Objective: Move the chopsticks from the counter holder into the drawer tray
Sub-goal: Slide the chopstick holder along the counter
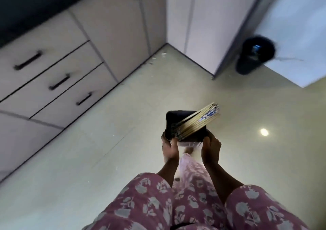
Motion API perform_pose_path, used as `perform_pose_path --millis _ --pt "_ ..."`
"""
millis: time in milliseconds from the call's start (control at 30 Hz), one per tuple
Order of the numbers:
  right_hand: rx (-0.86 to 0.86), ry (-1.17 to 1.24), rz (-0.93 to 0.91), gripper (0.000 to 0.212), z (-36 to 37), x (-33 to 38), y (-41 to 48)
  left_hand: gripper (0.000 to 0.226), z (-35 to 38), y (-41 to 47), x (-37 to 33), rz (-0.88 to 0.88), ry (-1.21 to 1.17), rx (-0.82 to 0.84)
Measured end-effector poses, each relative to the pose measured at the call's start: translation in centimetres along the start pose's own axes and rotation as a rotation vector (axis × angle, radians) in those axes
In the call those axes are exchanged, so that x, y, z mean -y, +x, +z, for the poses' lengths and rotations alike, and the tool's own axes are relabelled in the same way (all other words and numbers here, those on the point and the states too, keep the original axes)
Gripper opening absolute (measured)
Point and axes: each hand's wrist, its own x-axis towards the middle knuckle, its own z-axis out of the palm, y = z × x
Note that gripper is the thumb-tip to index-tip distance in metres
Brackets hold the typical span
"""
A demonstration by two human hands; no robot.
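You are carrying the holder (pixel 178 124) in front of you with both hands, out over the open floor (pixel 123 141): your left hand (pixel 170 147) is closed around its near left corner and your right hand (pixel 210 146) is closed around its near right corner, so neither hand is on the chopsticks (pixel 197 121) themselves. The chopsticks lie bundled inside the holder, leaning to its right, with their patterned tips sticking well out past its far right rim. That overhang is your main risk, I think: if you tip the holder toward that side or swing it as you turn, the sticks can slide out and scatter on the floor below the holder. The picture is smeared with motion, so judge your speed carefully. The three drawers (pixel 58 83) stand well to the left of the holder and beyond it, all shut, and no tray is visible. With both hands full you have nothing free to pull a handle, so letting go with one hand could leave the holder unbalanced. Keep it level.
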Motion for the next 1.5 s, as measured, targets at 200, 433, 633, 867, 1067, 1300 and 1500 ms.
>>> perform_pose_path --millis 200,433,633,867,1067,1300,1500 --pt "0.309 -0.197 -0.254 0.046 11.2 6.4 -0.2 0.056 -9.5 4.0 -3.4 -0.035 -0.218 -0.35" --pt "0.531 -0.237 -0.451 0.055 24.3 13.9 0.0 0.048 -18.2 9.4 -9.3 0.016 -0.384 -0.671" --pt "0.672 -0.212 -0.558 0.04 35.5 23.3 -0.2 0.037 -26.9 15.9 -16.6 0.094 -0.444 -0.883" --pt "0.687 -0.09 -0.66 0.023 47.1 34.8 -2.5 0.032 -38.1 22.1 -25.3 0.256 -0.499 -0.951" --pt "0.659 0.012 -0.695 0.025 56.1 43.1 -5.1 0.011 -48.0 26.6 -31.3 0.367 -0.462 -0.901" --pt "0.727 0.048 -0.607 0.028 64.1 51.0 -6.8 0.031 -57.4 30.8 -38.3 0.307 -0.42 -0.833" --pt "0.728 -0.044 -0.652 0.04 70.8 54.2 -5.3 0.039 -62.5 36.0 -41.6 0.233 -0.372 -0.792"
